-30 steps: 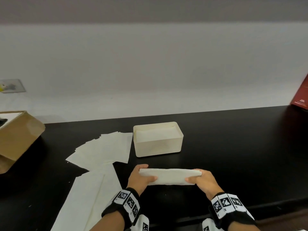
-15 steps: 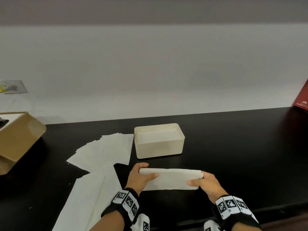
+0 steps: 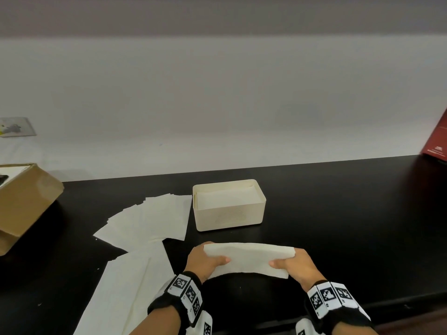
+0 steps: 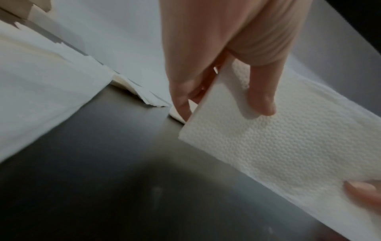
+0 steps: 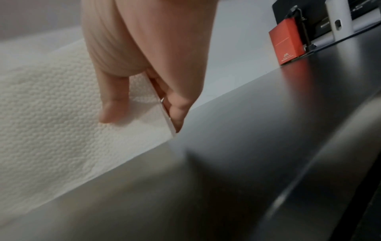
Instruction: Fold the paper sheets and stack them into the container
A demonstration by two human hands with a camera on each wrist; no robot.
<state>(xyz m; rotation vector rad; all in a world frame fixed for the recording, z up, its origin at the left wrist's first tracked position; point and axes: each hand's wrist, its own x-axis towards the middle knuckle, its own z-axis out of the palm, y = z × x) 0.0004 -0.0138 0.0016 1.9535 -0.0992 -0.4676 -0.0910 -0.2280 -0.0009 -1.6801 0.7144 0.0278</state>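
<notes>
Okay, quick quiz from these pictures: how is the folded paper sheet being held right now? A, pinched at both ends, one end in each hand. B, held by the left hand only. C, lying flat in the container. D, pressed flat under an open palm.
A: the left hand pinches one end of the folded paper sheet and the right hand the other, in front of the container.

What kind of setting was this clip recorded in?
Probably an office or lab workbench, not a home kitchen: a long black counter runs along a plain white wall, with an open cardboard box at its left end and a red box beside dark equipment at the right.
</notes>
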